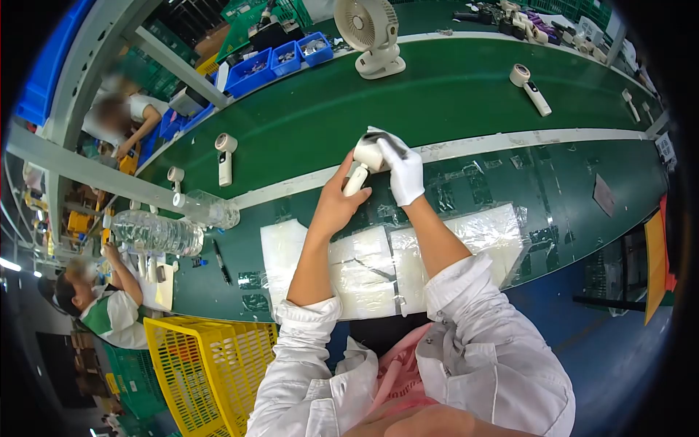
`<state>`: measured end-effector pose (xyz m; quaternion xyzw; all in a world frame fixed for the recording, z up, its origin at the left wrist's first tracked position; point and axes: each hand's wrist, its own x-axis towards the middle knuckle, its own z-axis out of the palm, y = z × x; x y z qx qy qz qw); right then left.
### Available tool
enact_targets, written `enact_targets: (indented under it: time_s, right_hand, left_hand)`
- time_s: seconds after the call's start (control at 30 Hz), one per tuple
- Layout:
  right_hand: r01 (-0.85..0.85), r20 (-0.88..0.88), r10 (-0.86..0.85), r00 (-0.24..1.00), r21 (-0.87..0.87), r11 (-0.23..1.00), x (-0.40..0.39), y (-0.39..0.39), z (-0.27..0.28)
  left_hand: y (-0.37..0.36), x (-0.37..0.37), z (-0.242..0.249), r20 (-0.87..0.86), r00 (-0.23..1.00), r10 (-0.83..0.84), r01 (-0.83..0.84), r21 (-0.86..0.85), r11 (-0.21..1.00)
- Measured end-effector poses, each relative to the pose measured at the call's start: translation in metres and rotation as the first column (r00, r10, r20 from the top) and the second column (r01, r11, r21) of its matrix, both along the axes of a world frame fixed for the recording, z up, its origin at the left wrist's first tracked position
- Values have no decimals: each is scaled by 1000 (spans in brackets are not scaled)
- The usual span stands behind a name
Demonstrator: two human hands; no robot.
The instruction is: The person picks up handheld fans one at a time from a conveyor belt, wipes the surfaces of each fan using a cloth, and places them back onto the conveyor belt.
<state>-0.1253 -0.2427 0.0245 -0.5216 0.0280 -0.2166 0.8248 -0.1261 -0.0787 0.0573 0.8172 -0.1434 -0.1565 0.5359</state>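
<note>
My bare left hand (336, 205) is closed around the handle of a small white handheld fan (357, 179), its round head tilted up toward the right. On that head rests my right hand (406, 175), in a white glove, fingers bent over a dark grey cloth-like piece (378, 137) pressed against the fan. The glove hides part of the head. Below my forearms, a white padded sheet wrapped in clear plastic (360, 273) lies on the green table.
Similar handheld fans stand or lie along the green belt, one left (226, 160) and one right (530, 89). A larger desk fan (380, 62) stands behind. Water bottles (159, 233), a pen (221, 262) and a yellow crate (196, 364) are left. Two people work at left.
</note>
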Motion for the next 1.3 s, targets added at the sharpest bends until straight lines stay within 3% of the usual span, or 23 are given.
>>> enact_targets:
  time_s: [0.03, 0.07, 0.1, 0.17, 0.37, 0.47, 0.5, 0.53, 0.57, 0.6, 0.63, 0.7, 0.77, 0.8, 0.83, 0.9, 0.93, 0.97, 1.0, 1.03, 1.23, 1.3]
  right_hand:
    - [27, 54, -18, 998, -173, 985, 1, 1, -5]
    - [173, 180, -99, 979, -459, 872, 0, 1, -5]
    - [329, 329, -130, 935, -676, 659, 2, 2, -2]
    - [344, 344, -118, 932, -729, 592, 1, 12, 1]
    - [376, 420, 26, 907, -836, 401, -4, 23, 11]
    - [167, 246, 49, 968, -777, 607, -12, 33, -7]
    - [81, 176, 77, 981, -741, 667, -15, 35, -8]
    - [-116, 56, 170, 984, -526, 843, -17, 34, -4]
    - [-266, -6, 271, 963, -214, 940, -15, 28, -2]
    - [-328, -32, 336, 941, 145, 934, -13, 23, 0]
    - [-324, 66, 326, 943, 395, 859, -5, 18, -5]
    - [-218, 37, 259, 965, 659, 719, 1, 5, -16]
    - [-105, 9, 126, 992, 613, 783, 7, 5, -20]
    - [-28, 87, 9, 996, 223, 974, 11, 6, -38]
    - [175, 133, -152, 979, -182, 968, 7, 12, -36]
    - [32, -31, -31, 999, 33, 999, -10, 34, -3]
    - [-13, -84, 6, 996, -91, 996, -14, 42, -10]
    - [-61, -140, 31, 990, -216, 974, -18, 49, -16]
    - [-7, 59, 43, 997, -502, 865, -24, 64, -4]
    - [82, 145, 21, 989, -667, 741, -25, 69, -3]
    - [-47, 174, 237, 956, -705, 708, -32, 72, 11]
    - [-119, 130, 262, 956, -645, 755, -35, 66, 5]
  left_hand:
    - [0, -2, -1, 94, 995, 12, -18, 60, 998]
    - [0, -4, 0, 193, 980, 42, -69, 132, 989]
    - [0, -2, -6, 245, 968, 60, -94, 128, 987]
    - [6, 0, -24, 340, 933, 120, -166, 108, 980]
    - [2, -7, -5, 280, 941, 190, -212, 54, 976]
    - [-1, 0, -28, 297, 944, 147, -185, 102, 977]
    - [-1, 0, -25, 388, 910, 145, -204, 116, 972]
    - [-2, -1, -21, 215, 957, 193, -215, 85, 973]
    - [-2, -1, -17, 30, 972, 234, -236, 52, 970]
    - [0, -2, -11, -78, 972, 223, -227, -36, 973]
    - [1, 1, -14, -143, 967, 211, -236, -191, 953]
    - [2, 12, -31, -256, 951, 176, -283, -480, 831]
    - [0, 17, -39, -234, 952, 200, -297, -525, 797]
    - [-2, 19, -44, -275, 944, 184, -314, -571, 758]
    - [-3, 20, -49, -314, 935, 162, -330, -613, 718]
    - [-14, 20, -47, -393, 906, 156, -414, -748, 518]
    - [-10, 21, -48, -430, 902, 43, -400, -791, 463]
    - [-12, 21, -48, -436, 899, 39, -413, -814, 409]
    - [-12, 17, -42, -465, 885, -11, -435, -836, 334]
    - [-13, 13, -36, -486, 871, -64, -457, -852, 256]
    - [10, 15, -33, -464, 882, -80, -462, -886, 44]
    - [13, 19, -34, -436, 897, 71, -441, -888, 131]
